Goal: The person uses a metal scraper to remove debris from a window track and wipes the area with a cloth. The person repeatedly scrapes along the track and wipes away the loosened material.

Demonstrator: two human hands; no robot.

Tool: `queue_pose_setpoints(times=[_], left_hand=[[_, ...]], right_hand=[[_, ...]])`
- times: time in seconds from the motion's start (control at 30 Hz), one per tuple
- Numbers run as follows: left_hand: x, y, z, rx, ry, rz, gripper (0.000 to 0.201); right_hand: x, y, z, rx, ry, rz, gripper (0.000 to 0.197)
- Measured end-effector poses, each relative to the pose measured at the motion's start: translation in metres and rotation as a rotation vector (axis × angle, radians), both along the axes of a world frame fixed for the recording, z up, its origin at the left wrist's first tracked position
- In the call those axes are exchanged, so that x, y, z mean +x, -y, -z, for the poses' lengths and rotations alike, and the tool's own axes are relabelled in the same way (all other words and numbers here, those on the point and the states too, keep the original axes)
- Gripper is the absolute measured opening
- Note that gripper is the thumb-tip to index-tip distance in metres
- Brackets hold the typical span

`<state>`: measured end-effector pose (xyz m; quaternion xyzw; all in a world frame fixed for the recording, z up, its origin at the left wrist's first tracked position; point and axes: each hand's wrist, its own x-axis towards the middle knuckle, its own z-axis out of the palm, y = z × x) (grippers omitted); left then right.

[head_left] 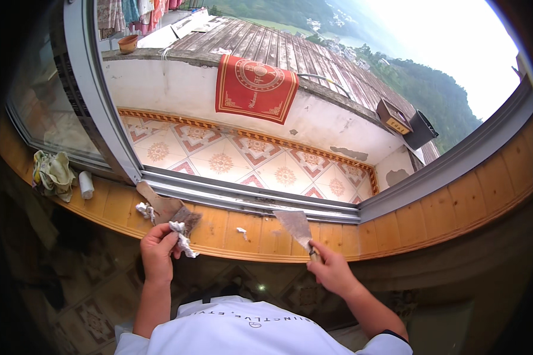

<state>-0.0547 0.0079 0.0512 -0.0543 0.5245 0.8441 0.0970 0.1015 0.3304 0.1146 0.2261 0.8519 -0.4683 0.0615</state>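
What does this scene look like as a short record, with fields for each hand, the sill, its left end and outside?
Left hand: pinches a crumpled white wad
Right hand: grips a scraper by its handle, blade toward the window track; blade contact unclear
Wooden sill: flat brown brush-like tool near the left hand; small white scrap between the hands
Left end: bunched cloth beside a white cylinder
Outside: red mat draped over a low wall

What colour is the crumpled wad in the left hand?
White; the crumpled wad shows in the head view.
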Motion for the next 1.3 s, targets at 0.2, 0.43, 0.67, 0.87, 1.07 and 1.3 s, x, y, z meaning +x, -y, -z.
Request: queue_pose_setpoints(times=[0.2, 0.43, 0.67, 0.87, 1.07, 1.3], left_hand=[[0.001, -0.027, 0.007, -0.071, 0.052, 0.087, 0.011], [-0.022, -0.009, 0.020, -0.065, 0.111, 0.115, 0.011], [-0.053, 0.014, 0.028, 0.022, 0.113, 0.115, 0.010], [-0.076, 0.022, 0.027, 0.017, 0.106, 0.202, 0.010], [-0.089, 0.013, 0.022, 0.041, 0.087, 0.303, 0.010], [-0.084, -0.003, 0.003, 0.000, 0.067, 0.422, 0.009]], right_hand=[[-0.056, -0.050, -0.032, -0.040, 0.385, 0.039, 0.052], [-0.133, -0.053, -0.056, 0.054, 0.722, -0.115, 0.048], [-0.167, -0.003, -0.046, 0.104, 0.764, -0.149, 0.044], [-0.142, 0.036, -0.011, 0.040, 0.577, 0.047, 0.038], [-0.099, 0.056, 0.033, 0.304, 0.218, 0.029, 0.041], [-0.087, 0.067, 0.045, 0.367, 0.079, 0.074, 0.044]])
